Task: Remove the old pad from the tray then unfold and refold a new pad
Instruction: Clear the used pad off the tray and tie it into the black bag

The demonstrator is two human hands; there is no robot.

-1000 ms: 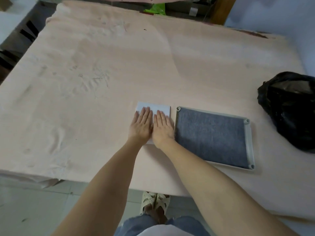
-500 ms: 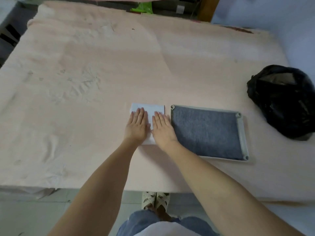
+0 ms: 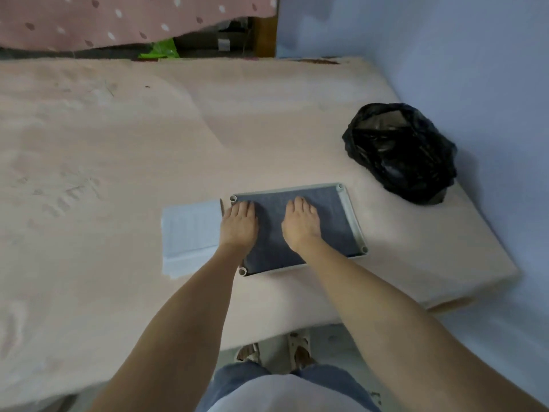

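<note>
Both my hands are now lying on the dark grey felt pad (image 3: 328,230) inside the pale grey rectangular plastic tray (image 3: 352,217), having left the folded white pad (image 3: 191,233) they were pressing a moment ago. From the head camera, my left hand (image 3: 239,226) is resting flat with fingers straight at the tray's left edge, gripping nothing. My right hand (image 3: 301,226) is lying flat mid-pad, fingers relaxed. That white pad is sitting just left of my left hand on the peach tablecloth (image 3: 118,150). Beyond my right fingers, well apart, a crumpled black plastic bag (image 3: 399,153) is sitting.
</note>
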